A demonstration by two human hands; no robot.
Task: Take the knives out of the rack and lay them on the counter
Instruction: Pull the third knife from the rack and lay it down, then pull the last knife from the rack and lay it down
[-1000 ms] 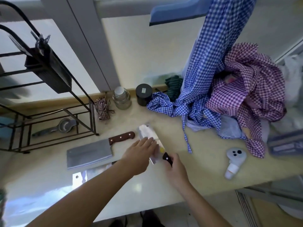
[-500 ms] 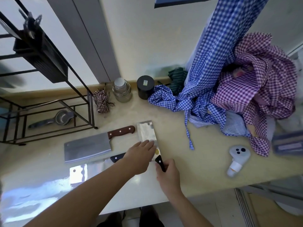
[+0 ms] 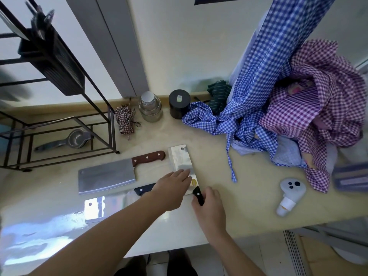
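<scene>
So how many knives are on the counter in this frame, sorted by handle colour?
Brown wooden handle: 1, the cleaver
Black handle: 2, the cleaver under both hands and the one nearest the counter edge
Total: 3

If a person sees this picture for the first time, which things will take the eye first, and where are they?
First come the two hands at the centre: the left hand lies flat on a cleaver blade while the right hand grips its black handle. Just left of them a wood-handled cleaver lies on the counter. On the right, blue checked cloth and purple checked cloth pile up high.
</scene>
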